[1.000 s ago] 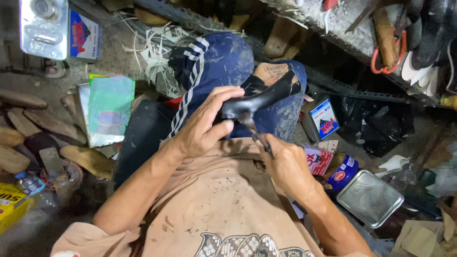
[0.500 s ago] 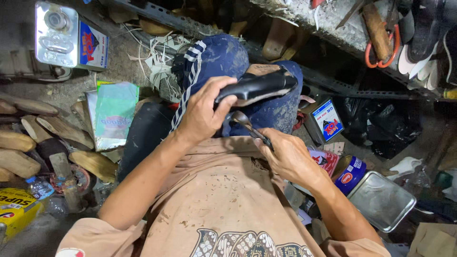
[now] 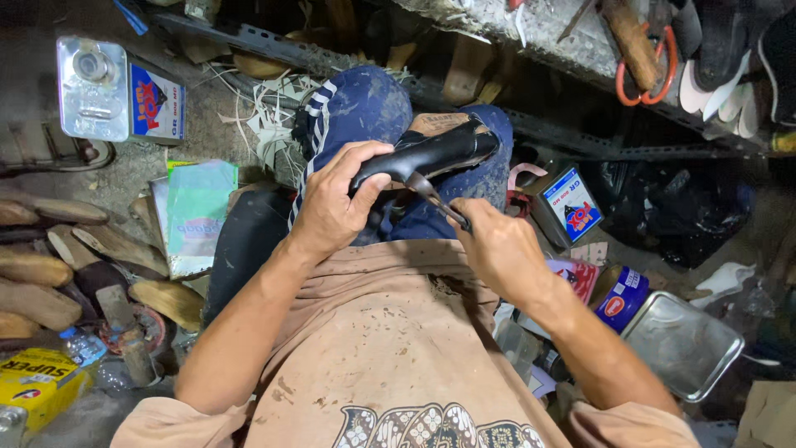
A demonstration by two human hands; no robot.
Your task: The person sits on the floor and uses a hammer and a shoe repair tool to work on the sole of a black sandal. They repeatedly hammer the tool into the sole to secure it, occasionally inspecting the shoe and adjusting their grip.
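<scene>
My left hand [image 3: 336, 207] is wrapped around the black shoe [image 3: 427, 156], fingers curled over its upper, pinning it on my lap against the blue trousers [image 3: 365, 104]. My right hand [image 3: 497, 249] is closed around a pair of pliers [image 3: 438, 199], whose nose bites at the shoe's edge just beside my left thumb. As I judge it, the risk is a slip: if the pliers lose their bite under a hard pull, the jaws could jump back toward my left fingers, or tear the upper where it is gripped. The shoe also rests on the knee only, so a twist could roll it off

To my right stand a small rectangular tin can [image 3: 564, 203] with its cap on, a round blue can [image 3: 620, 297], and a shallow metal tray [image 3: 684, 344] that looks bare inside. At upper left lies a larger rectangular tin [image 3: 112, 90], capped; I cannot tell what any can holds. Wooden shoe lasts [image 3: 50, 274] lie on the floor to my left, near a hammer [image 3: 124, 323]
</scene>
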